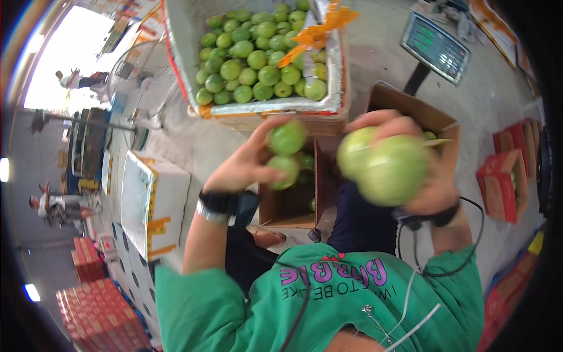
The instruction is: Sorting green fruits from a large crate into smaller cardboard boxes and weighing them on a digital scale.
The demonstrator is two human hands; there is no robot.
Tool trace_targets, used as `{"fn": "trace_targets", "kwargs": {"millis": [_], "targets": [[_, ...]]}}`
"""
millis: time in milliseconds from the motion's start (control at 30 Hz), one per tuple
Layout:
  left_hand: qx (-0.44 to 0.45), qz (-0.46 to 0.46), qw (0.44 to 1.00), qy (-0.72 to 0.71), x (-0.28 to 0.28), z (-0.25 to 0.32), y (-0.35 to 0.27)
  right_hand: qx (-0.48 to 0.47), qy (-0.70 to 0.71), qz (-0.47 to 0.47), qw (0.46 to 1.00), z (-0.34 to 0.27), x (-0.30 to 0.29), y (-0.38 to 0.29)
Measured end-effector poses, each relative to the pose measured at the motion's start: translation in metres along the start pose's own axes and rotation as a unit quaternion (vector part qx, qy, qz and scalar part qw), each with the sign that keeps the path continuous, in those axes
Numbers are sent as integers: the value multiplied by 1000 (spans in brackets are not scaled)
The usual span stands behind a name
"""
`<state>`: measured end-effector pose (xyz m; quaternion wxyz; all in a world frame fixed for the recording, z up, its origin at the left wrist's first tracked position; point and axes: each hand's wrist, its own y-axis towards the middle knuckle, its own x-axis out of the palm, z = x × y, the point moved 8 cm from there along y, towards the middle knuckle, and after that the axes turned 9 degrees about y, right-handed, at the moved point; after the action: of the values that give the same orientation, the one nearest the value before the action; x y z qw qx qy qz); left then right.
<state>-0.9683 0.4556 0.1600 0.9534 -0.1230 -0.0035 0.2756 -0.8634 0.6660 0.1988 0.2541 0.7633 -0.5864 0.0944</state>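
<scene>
My left hand (246, 160) holds two round green fruits (286, 138), one above the other, over an open cardboard box (286, 211) with a few green fruits inside. Two larger-looking pale green fruits (391, 169), blurred, are in my right hand (422, 176), in front of a second cardboard box (444, 114). Beyond both hands, a foam box (268, 108) holds many green round fruits (256, 59), with torn orange tape (316, 37) hanging on its right side.
A digital scale display (435, 46) stands at the upper right. Red cardboard boxes (499, 189) lie at the right. At the left are a white foam box (169, 202), a standing fan (145, 75) and stacked red cartons (101, 314). Two people (57, 204) are farther off.
</scene>
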Motion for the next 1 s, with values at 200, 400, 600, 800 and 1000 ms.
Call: {"fn": "trace_targets", "kwargs": {"millis": [200, 400, 600, 800, 1000], "targets": [[-336, 251, 870, -260, -14, -173, -100, 15, -310, -77, 948, 59, 77, 37], [-157, 250, 947, 127, -28, -112, -46, -17, -560, 64, 826, -4, -68, -15], [175, -72, 918, 348, 94, 8, 130, 432, -653, 51, 620, 49, -206, -68], [43, -370, 663, 650, 199, -72, 257, 483, -646, 16, 590, 110, -233, -62], [7, -414, 532, 739, 222, -149, 252, 433, -677, 32, 594, 118, -237, -60]]}}
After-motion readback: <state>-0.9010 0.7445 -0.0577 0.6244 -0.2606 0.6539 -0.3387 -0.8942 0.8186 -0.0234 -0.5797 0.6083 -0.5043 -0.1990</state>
